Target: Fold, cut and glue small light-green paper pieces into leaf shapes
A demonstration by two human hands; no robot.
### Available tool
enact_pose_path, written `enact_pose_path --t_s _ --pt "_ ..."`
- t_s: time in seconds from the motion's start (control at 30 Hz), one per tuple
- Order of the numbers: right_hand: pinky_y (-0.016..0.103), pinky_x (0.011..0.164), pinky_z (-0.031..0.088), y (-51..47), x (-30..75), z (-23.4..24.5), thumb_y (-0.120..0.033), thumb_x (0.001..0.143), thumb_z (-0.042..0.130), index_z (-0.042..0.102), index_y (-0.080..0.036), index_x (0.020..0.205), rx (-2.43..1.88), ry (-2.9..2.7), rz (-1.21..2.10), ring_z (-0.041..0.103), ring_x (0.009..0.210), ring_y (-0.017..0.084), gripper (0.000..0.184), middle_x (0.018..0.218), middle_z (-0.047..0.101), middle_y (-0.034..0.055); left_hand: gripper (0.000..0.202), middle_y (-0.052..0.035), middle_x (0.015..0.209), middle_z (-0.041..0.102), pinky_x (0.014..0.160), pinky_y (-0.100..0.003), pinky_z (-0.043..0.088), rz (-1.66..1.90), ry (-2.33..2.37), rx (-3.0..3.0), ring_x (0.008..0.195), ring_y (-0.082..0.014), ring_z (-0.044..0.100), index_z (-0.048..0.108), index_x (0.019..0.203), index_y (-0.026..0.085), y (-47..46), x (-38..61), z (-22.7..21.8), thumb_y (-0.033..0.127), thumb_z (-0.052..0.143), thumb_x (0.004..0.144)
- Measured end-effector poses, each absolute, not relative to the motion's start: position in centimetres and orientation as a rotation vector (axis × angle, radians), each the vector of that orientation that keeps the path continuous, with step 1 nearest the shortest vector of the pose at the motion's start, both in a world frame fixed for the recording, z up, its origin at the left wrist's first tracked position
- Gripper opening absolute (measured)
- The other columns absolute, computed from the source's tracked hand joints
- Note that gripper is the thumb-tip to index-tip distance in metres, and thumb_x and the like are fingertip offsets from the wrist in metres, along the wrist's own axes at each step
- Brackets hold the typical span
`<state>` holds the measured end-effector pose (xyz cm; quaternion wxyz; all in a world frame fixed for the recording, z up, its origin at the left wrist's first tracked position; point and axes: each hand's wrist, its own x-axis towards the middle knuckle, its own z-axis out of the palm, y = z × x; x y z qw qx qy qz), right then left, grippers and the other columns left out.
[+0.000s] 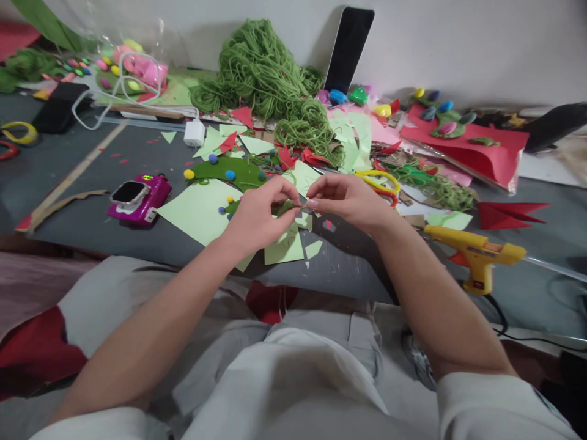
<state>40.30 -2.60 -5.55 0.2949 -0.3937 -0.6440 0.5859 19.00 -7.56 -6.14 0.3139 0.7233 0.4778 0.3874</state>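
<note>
My left hand (pixel 263 214) and my right hand (pixel 348 200) meet over the middle of the table. Both pinch at a thin, small piece between their fingertips; its kind is too small to make out. Some green shows beneath my left fingers. Under and beside that hand lie pale green paper sheets (pixel 192 211) with cut scraps (pixel 314 249). A small green piece with yellow and blue balls (pixel 233 208) is partly hidden by my left hand. Just beyond it lies a larger green leaf-like shape (pixel 247 174) with coloured balls along it.
Green yarn (pixel 257 67) is heaped at the back, near a leaning phone (pixel 349 49). A yellow glue gun (pixel 477 247) lies right of my forearm, near a folded red paper (pixel 509 215). Yellow-handled scissors (pixel 383 178) sit behind my right hand. A purple device (pixel 140 201) stands left.
</note>
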Motion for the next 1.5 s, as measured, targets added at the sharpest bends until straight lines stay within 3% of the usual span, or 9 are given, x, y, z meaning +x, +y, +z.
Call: enact_pose_path --t_s 0.3,1.07,1.5 --pt "0.028 0.065 0.05 -2.7 40.2 -5.9 -0.04 0.071 0.088 0.068 -0.018 0.086 -0.971 -1.738 1.449 0.062 0.069 0.014 0.033 0.077 0.069 0.0011 0.024 -0.0033 0.084 0.074 0.063 -0.028 0.049 1.031 1.217 1.648 0.071 -0.0163 0.069 0.062 0.093 0.02 -6.8 18.9 -6.7 0.029 0.079 0.079" --pt "0.028 0.061 0.051 -3.4 39.9 -5.5 -0.042 0.077 0.084 0.066 -0.019 0.084 -0.941 -1.854 1.233 0.061 0.066 0.014 0.029 0.073 0.067 0.0006 0.022 -0.0021 0.08 0.073 0.069 -0.029 0.053 1.009 1.203 1.512 0.075 -0.0167 0.07 0.061 0.091 0.019 -6.5 18.8 -6.4 0.021 0.077 0.077" --pt "0.03 0.068 0.055 -3.6 39.9 -5.8 -0.031 0.081 0.079 0.065 -0.02 0.087 -0.954 -1.899 1.146 0.066 0.071 0.016 0.019 0.08 0.07 0.0015 0.022 -0.0026 0.085 0.073 0.071 -0.028 0.054 0.995 1.216 1.561 0.083 -0.0178 0.071 0.06 0.094 0.019 -6.5 18.7 -6.7 0.02 0.076 0.079"
